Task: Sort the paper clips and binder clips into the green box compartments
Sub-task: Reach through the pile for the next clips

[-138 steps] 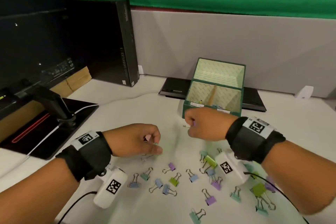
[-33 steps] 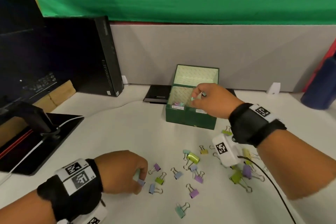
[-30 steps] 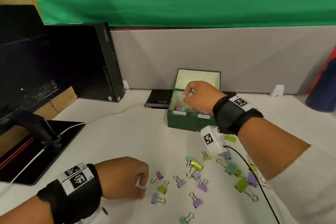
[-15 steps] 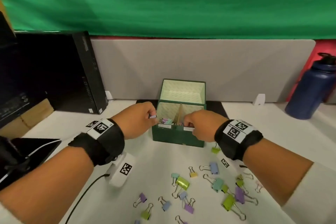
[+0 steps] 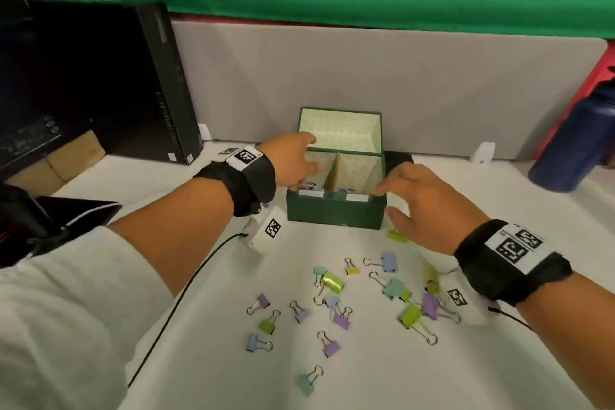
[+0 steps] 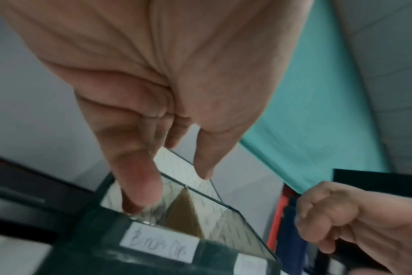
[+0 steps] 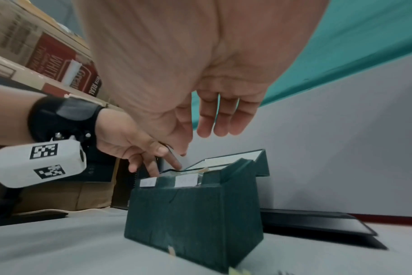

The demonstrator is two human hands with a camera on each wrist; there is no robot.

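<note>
The green box (image 5: pixel 336 211) stands open at mid-table, its lid upright and a divider splitting it in two. Small clips (image 5: pixel 307 185) lie in the left compartment, whose label reads like "binder clip" (image 6: pixel 159 244). My left hand (image 5: pixel 307 156) hovers over that compartment with straight fingers (image 6: pixel 139 186), holding nothing. My right hand (image 5: pixel 386 203) is beside the box's front right corner, fingers (image 7: pixel 223 119) relaxed and empty. Several pastel binder clips (image 5: pixel 332 283) are scattered on the white table nearer to me.
A dark blue bottle (image 5: pixel 579 146) stands at the right. A black computer tower (image 5: pixel 159 83) and a monitor base (image 5: pixel 50 220) fill the left. A flat black device (image 5: pixel 397 158) lies behind the box, against the grey partition (image 5: pixel 432 83). A cable (image 5: pixel 186 293) trails under my left forearm.
Half a second ago both hands pinched small items above the box. Now both are open and empty; the right hand has drawn back toward the box's right front corner.
</note>
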